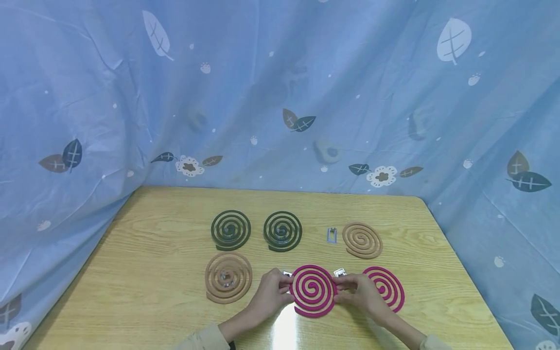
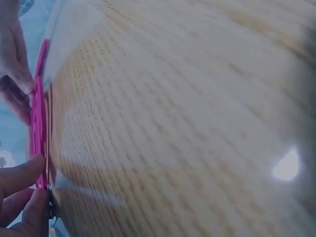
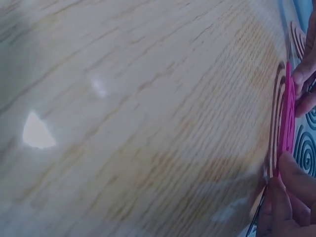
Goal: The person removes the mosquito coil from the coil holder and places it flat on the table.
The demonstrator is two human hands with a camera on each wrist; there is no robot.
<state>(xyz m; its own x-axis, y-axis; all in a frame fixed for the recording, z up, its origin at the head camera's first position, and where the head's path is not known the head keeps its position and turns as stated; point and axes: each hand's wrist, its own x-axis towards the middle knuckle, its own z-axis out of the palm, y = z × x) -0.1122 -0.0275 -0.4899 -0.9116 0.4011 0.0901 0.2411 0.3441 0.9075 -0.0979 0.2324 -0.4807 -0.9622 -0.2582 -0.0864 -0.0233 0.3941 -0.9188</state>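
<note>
Both hands pinch a pink mosquito coil (image 1: 312, 287) at its opposite edges, near the front of the table. The left hand (image 1: 272, 291) has its thumb and fingers on the left rim; the right hand (image 1: 359, 290) grips the right rim. In the left wrist view, the coil (image 2: 38, 121) appears edge-on, close over the tabletop. A small metal stand (image 1: 287, 274) peeks out beside the left fingertips, and another metal stand (image 1: 340, 272) lies just beyond the right fingers. Partly covered by the right hand and wrist, a second pink coil (image 1: 382, 289) lies to the right.
Two dark green coils, left (image 1: 229, 230) and right (image 1: 282, 230), lie at the back of the wooden table (image 1: 166, 218). One brown coil (image 1: 227, 293) is at front left, another brown coil (image 1: 360, 237) at back right beside a metal frame (image 1: 332, 230). A blue curtain (image 1: 245, 87) surrounds the table.
</note>
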